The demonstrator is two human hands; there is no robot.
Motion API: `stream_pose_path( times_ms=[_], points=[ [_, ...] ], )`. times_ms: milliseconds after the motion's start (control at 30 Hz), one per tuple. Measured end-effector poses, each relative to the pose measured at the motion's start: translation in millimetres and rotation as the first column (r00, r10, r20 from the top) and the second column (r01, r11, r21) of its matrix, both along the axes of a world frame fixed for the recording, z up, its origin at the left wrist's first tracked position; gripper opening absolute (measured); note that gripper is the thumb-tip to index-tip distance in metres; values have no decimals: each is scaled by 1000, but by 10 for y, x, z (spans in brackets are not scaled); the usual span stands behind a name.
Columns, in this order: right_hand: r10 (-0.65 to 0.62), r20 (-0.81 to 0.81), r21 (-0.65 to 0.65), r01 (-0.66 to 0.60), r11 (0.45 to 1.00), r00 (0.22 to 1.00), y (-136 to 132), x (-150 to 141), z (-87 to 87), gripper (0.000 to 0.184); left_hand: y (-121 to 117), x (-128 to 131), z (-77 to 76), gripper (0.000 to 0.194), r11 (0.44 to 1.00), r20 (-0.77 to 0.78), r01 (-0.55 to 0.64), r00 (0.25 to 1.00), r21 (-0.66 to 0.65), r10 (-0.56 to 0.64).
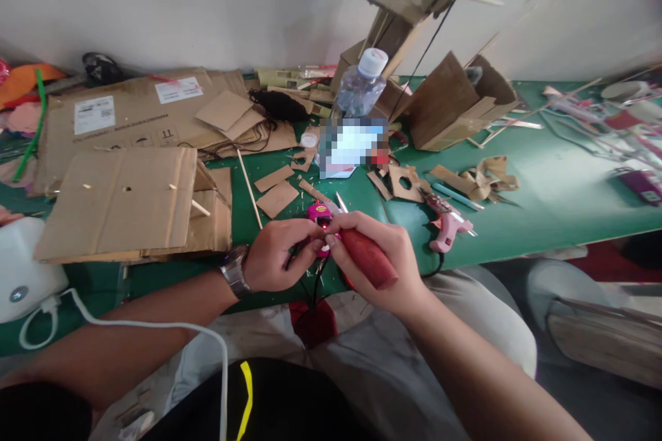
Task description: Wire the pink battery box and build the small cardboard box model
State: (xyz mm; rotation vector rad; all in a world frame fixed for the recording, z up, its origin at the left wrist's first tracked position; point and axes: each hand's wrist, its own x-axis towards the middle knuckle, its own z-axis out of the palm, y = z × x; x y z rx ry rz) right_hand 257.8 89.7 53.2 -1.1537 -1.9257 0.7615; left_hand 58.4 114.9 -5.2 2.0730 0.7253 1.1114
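Note:
My right hand (380,258) is closed around a tool with a thick red wooden handle (369,258), the butt end pointing toward me; its working end is hidden. Thumb and finger of my left hand (276,253) pinch together against the right fingertips, and whatever small thing lies between them cannot be made out. Right behind the fingertips is a small pink device (318,210) with a glowing red light, partly covered by both hands. Black cords (316,279) run down below it. A thin silvery pointed piece (341,202) shows just beyond my right fingers.
A pink glue gun (447,224) lies right of my hands on the green table (548,200). Cardboard scraps (278,200), a plastic bottle (362,86) and a lit phone-like screen (352,145) are beyond. A cardboard box structure (118,203) stands left. A white cable (155,324) crosses my left forearm.

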Motion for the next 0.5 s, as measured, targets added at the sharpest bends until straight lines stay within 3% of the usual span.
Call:
stream_pose_path(
  times_ms=[100,167,300,500],
  points=[
    [17,91,22,-19,1000,996,21,28,17,5,4,-4,-12,19,995,18,86,996,-58,-85],
    [67,90,-2,-67,998,994,34,48,34,5,9,1,-19,26,966,96,160,985,-202,-142],
    [183,-12,-80,-184,980,983,50,80,77,4,31,35,-22,35,789,325,333,928,-516,-179],
    [183,-36,-108,-186,977,982,62,102,84,4,53,59,-78,36,623,469,455,869,-637,-155]
  ],
)
